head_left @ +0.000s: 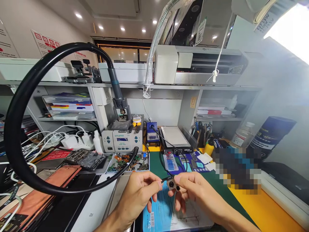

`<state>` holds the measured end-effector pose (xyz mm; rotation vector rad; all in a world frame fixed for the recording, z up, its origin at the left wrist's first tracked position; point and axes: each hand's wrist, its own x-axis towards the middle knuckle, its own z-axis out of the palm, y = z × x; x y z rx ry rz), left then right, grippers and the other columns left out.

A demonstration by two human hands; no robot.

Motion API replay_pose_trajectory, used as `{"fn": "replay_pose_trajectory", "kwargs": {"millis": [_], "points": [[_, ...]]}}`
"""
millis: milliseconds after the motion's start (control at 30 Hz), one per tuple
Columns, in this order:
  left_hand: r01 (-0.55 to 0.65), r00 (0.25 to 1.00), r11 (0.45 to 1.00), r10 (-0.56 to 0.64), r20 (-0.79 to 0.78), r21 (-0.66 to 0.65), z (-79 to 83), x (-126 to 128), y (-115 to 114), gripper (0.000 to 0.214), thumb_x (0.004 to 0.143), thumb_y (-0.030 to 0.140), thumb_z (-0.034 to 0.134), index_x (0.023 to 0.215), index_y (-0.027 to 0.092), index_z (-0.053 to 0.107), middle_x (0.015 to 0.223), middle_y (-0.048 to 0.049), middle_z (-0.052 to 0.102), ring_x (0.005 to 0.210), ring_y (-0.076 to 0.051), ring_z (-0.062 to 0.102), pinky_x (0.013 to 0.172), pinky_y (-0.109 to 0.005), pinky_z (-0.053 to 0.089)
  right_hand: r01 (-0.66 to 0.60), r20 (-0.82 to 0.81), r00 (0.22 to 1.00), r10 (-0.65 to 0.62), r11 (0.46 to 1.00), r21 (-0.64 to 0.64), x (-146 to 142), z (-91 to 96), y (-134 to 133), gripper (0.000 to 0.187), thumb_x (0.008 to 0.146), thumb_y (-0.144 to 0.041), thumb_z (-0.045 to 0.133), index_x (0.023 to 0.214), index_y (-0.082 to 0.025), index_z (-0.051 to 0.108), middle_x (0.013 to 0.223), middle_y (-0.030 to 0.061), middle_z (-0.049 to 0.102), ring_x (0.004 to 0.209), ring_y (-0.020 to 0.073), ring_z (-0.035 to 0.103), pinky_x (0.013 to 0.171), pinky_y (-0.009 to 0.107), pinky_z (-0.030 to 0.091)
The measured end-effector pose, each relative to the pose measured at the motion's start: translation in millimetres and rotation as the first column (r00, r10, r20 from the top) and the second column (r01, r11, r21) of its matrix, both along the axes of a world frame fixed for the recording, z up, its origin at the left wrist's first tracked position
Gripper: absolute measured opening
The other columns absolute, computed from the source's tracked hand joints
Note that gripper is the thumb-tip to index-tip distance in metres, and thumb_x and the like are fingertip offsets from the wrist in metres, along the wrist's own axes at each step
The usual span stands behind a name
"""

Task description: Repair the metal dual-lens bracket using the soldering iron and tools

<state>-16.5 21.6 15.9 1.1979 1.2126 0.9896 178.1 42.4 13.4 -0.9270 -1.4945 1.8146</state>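
Lens piece (171,184): lower centre of frame; likely light, stiff, fragile; hold by edges
Left hand (138,191): pinching dark strip (166,178)
Right hand (194,185): pinching lens piece's side

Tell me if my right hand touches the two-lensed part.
Touching. The head view shows the right hand with its thumb against the two-lensed part.

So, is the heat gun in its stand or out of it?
In: the heat gun sits nose-down in the gray stand, its metal tip pointing toward the pale machine below.
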Motion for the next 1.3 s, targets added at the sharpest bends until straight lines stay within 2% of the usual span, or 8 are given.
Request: {"fn": "replay_pose_trajectory", "kwargs": {"millis": [233,433,600,800,933,1033,1200,1300], "points": [[0.037,0.999,0.999,-0.036,0.03,-0.02,-3.6,-2,-1,0.024,0.072,0.035,0.065,0.068,0.012,0.067,0.047,0.0016,0.056,0.037,-0.008,0.044,0.036,-0.021,0.036,0.019,0.017,1.0,-0.018,0.999,-0.038,-1,3.1,0,0.039,0.088,-0.045,0.06,0.075,-0.01,0.068,0.068,0.0087,0.072,0.048,0.0118,0.062,0.048,0.021,0.045],[0.05,0.999,0.999,-0.05,0.02,-0.021,-1.9,-2,-1,0.023,0.072,0.035,0.064,0.066,0.013,0.065,0.047,0.0016,0.055,0.039,-0.009,0.044,0.036,-0.021,0.037,0.021,0.031,0.999,-0.02,0.999,-0.048,-2,3.7,0,0.049,0.084,-0.056,0.062,0.071,-0.009,0.067,0.058,0.0094,0.07,0.044,0.0125,0.059,0.046,0.022,0.045],[0.023,1.0,1.0,-0.023,-0.012,-0.018,-0.8,-1,-1,0.017,0.071,0.03,0.061,0.064,0.014,0.063,0.046,0.0033,0.054,0.038,-0.008,0.043,0.036,-0.019,0.037,0.02,0.033,0.999,-0.018,0.997,-0.073,-3,3.3,-1,0.045,0.083,-0.053,0.063,0.068,-0.01,0.065,0.057,0.0085,0.069,0.044,0.0127,0.06,0.045,0.021,0.044],[-0.008,0.998,1.0,0.007,-0.06,-0.017,-5.4,0,0,0.009,0.069,0.023,0.058,0.064,0.016,0.061,0.044,0.0053,0.052,0.034,-0.007,0.041,0.033,-0.018,0.032,0.017,0.016,1.0,-0.016,0.996,-0.085,-4,-0.4,-2,0.037,0.083,-0.047,0.064,0.072,-0.012,0.061,0.07,0.0083,0.072,0.047,0.0144,0.064,0.045,0.023,0.049],[-0.039,0.995,0.999,0.04,-0.094,0.012,-6.4,2,0,0.006,0.069,0.02,0.059,0.064,0.016,0.06,0.042,0.0067,0.05,0.032,-0.006,0.041,0.032,-0.016,0.03,0.014,0.049,0.999,-0.012,0.999,-0.035,-5,-0.6,-3,0.037,0.083,-0.05,0.063,0.074,-0.014,0.06,0.071,0.0062,0.072,0.05,0.0152,0.066,0.047,0.024,0.05],[-0.04,0.995,0.999,0.042,-0.092,0.023,-5.2,1,0,0.01,0.071,0.024,0.062,0.067,0.014,0.063,0.043,0.0062,0.051,0.032,-0.006,0.041,0.032,-0.016,0.032,0.022,0.085,0.996,-0.023,1.0,0.019,-5,1.0,-4,0.043,0.083,-0.056,0.062,0.073,-0.014,0.062,0.069,0.0054,0.071,0.049,0.015,0.065,0.048,0.024,0.051],[0.023,1.0,1.0,-0.023,0.018,0.02,-5.2,-4,1,0.026,0.075,0.033,0.058,0.081,0.01,0.068,0.056,-0.0003,0.061,0.035,-0.008,0.047,0.033,-0.02,0.038,0.069,0.121,0.989,-0.086,0.988,0.139,-3,6.9,-4,0.047,0.086,-0.058,0.058,0.073,-0.013,0.066,0.066,0.0055,0.071,0.05,0.0142,0.064,0.05,0.023,0.049],[0.049,0.997,0.998,-0.051,0.058,0.026,-4.2,-5,0,0.028,0.076,0.035,0.058,0.088,0.01,0.067,0.057,-0.0006,0.061,0.037,-0.009,0.048,0.033,-0.021,0.039,0.086,0.127,0.986,-0.109,0.981,0.175,-3,9.3,-5,0.048,0.089,-0.055,0.056,0.073,-0.012,0.068,0.061,0.0053,0.069,0.05,0.0135,0.062,0.052,0.023,0.048]]}}
